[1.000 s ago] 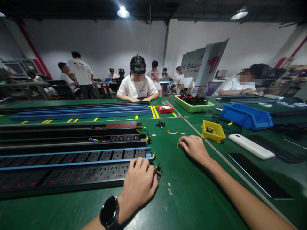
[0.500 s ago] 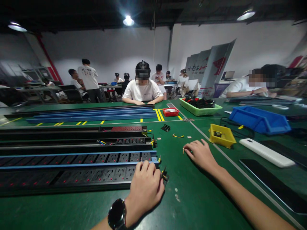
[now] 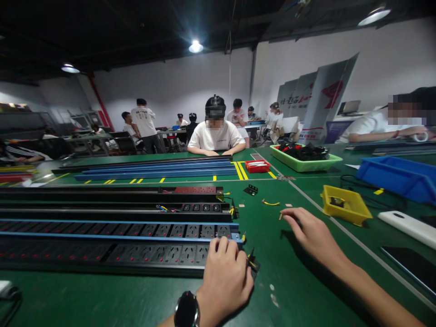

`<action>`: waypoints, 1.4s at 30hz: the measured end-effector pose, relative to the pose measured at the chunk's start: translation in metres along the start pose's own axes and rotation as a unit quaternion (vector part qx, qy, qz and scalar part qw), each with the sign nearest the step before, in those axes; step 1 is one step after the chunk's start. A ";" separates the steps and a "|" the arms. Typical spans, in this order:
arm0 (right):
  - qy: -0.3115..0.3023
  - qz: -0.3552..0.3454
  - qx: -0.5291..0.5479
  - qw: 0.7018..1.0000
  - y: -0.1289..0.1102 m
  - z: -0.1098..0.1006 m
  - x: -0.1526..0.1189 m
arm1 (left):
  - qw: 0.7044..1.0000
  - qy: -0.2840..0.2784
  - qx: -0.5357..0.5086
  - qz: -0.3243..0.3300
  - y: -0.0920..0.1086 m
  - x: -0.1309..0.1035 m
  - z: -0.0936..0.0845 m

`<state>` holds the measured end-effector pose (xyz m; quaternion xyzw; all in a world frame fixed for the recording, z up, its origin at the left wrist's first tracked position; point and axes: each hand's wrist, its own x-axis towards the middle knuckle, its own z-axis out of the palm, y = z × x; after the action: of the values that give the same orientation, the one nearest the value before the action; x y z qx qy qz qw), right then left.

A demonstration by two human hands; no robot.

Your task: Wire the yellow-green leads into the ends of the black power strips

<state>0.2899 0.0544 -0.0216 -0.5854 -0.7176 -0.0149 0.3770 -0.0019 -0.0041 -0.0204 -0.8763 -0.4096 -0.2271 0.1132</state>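
Note:
My left hand (image 3: pixel 227 270), with a black watch at the wrist, is closed over the right end of the nearest black power strip (image 3: pixel 153 255). Its fingertips curl over the far side, partly hidden. Dark and brassy parts (image 3: pixel 251 259) stick out at that end, just right of my fingers. Thumb and forefinger of my right hand (image 3: pixel 306 229) pinch a small brass-coloured pin (image 3: pixel 281 216), held slightly above the table. Beyond it lies a short yellow wire (image 3: pixel 270 203). A blue-edged power strip (image 3: pixel 177 230) runs directly behind the nearest one.
Two more black strips (image 3: pixel 204 208) lie farther back, then blue rails (image 3: pixel 156 169). At right stand a yellow bin (image 3: pixel 347 217), a blue bin (image 3: pixel 398 181) and a green basket (image 3: pixel 306 164). A small black bracket (image 3: pixel 251 190) lies mid-table. A co-worker (image 3: pixel 216 134) sits opposite.
The view has swung left, so everything sits farther right in the picture. My right hand has lifted a little from the table with the brass pin. My left hand stays on the strip.

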 end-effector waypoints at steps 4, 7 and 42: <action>-0.002 -0.001 0.015 1.000 -0.011 0.002 -0.005 | 1.000 -0.004 -0.003 -0.005 0.001 -0.001 -0.003; -0.004 -0.014 0.016 1.000 -0.019 0.004 -0.008 | 0.999 -0.009 -0.034 -0.018 0.001 -0.001 -0.006; 0.069 -0.169 0.143 0.973 -0.084 0.001 -0.031 | 0.932 0.055 -0.342 -0.108 -0.017 0.019 -0.034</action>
<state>0.2187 0.0029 -0.0040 -0.3935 -0.7730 -0.0160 0.4974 -0.0148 0.0068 0.0192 -0.7986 -0.3922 -0.4119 -0.1967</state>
